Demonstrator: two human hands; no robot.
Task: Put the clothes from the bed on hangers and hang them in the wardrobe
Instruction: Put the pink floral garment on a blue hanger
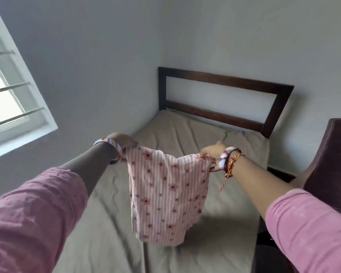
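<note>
Two hands up over bed (pixel 195 138), both pinching top edge of pink striped garment (pixel 165 194): left hand (pixel 124 141) at left corner, right hand (pixel 211 151) at right corner. Garment hanging slack between them, clear of beige wrinkled sheet. Thin soft fabric, vertical stripes, small dark floral print. Dark wooden headboard (pixel 224 81), rectangular open frame. Bangles on both wrists.

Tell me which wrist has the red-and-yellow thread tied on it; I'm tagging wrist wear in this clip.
The right hand side: its wrist carries the thread beside a bangle. The left hand wrist shows only a bangle. Both hands grip the striped garment.
</note>
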